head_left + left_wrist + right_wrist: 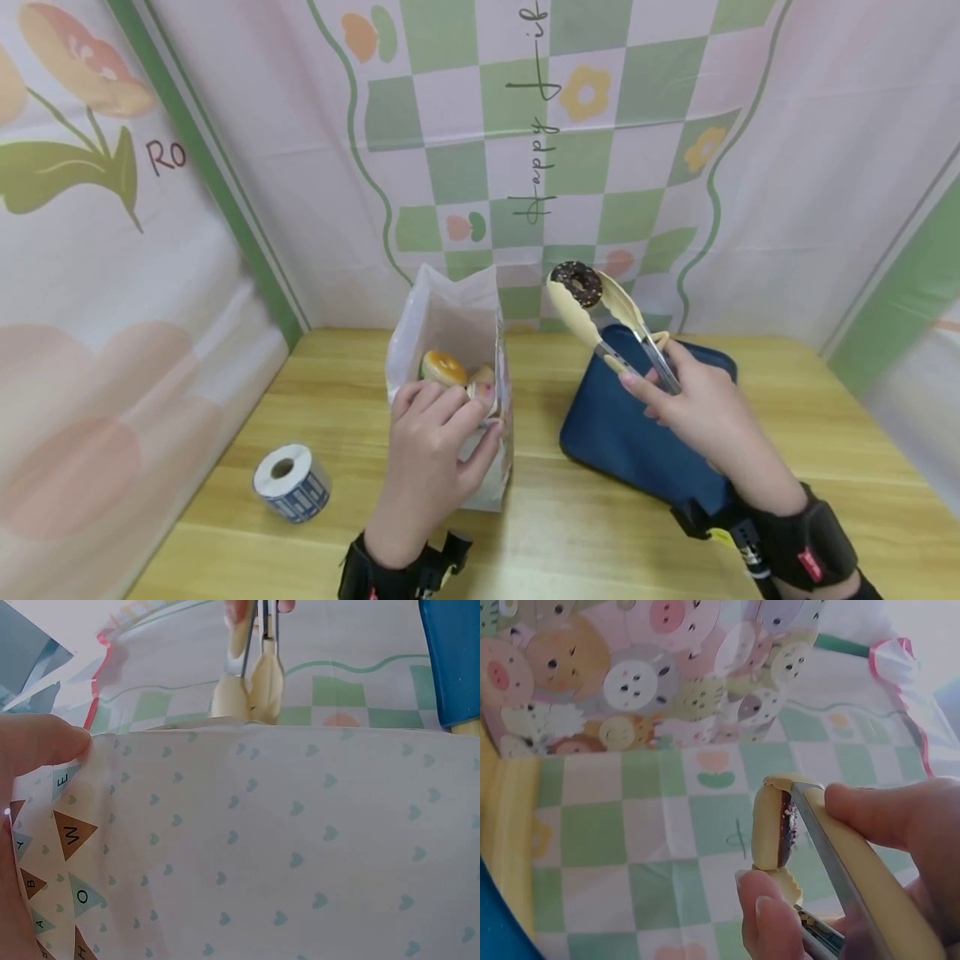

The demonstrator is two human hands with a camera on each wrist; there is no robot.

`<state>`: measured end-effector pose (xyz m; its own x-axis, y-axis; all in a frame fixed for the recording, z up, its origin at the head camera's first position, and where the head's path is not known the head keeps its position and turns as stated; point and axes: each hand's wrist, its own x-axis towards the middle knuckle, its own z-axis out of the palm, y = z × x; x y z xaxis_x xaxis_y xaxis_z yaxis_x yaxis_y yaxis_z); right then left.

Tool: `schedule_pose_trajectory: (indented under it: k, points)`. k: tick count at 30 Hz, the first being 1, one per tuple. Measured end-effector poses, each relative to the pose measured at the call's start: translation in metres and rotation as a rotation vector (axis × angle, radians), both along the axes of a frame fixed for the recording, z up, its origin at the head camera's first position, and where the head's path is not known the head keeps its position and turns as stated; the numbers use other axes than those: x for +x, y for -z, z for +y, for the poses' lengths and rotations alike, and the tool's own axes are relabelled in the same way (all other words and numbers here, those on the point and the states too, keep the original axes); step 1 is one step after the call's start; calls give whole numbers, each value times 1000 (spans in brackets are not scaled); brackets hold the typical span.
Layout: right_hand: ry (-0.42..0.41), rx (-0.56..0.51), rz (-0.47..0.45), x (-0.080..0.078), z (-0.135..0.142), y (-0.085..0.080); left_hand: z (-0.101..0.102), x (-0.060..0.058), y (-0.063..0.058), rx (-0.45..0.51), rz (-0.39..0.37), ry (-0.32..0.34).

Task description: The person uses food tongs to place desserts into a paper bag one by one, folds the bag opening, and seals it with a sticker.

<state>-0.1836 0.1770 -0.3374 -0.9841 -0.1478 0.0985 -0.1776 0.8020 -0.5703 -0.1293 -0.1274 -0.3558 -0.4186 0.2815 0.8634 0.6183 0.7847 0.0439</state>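
Note:
My left hand pinches the near rim of a white paper bag that stands upright, mouth open. Inside the bag lies a bun with a golden top, beside other food partly hidden by my fingers. In the left wrist view, the thumb presses the edge of the bag's heart-printed side. My right hand grips cream-and-metal tongs in the air, right of the bag. Between the tong tips is a chocolate donut with sprinkles; its pale side shows in the right wrist view.
A dark blue tray lies on the wooden table, under my right hand. To the left of the bag stands a roll of labels. A checkered cloth hangs behind the table.

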Motion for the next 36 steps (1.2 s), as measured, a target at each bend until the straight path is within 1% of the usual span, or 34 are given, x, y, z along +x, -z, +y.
schedule_pose_trajectory:
  k: [8, 13, 22, 25, 30, 36]
  points:
    - [-23, -71, 8, 14, -16, -13, 0, 0, 0, 0, 5, 2]
    - [-55, -106, 19, 22, -26, -19, 0, -1, -1, 2, 8, 3]
    - [-114, -84, 114, 40, -43, -27, 0, 1, -2, 0, -7, 0]
    - [-141, -93, 136, 43, -47, -29, 0, 1, -2, -2, -6, -3]
    - [-195, -104, 202, 47, -54, -29, 0, 1, -2, -5, -2, -3]
    - [-262, -146, 216, 53, -64, -30, 0, 1, -2, -5, -1, -4]
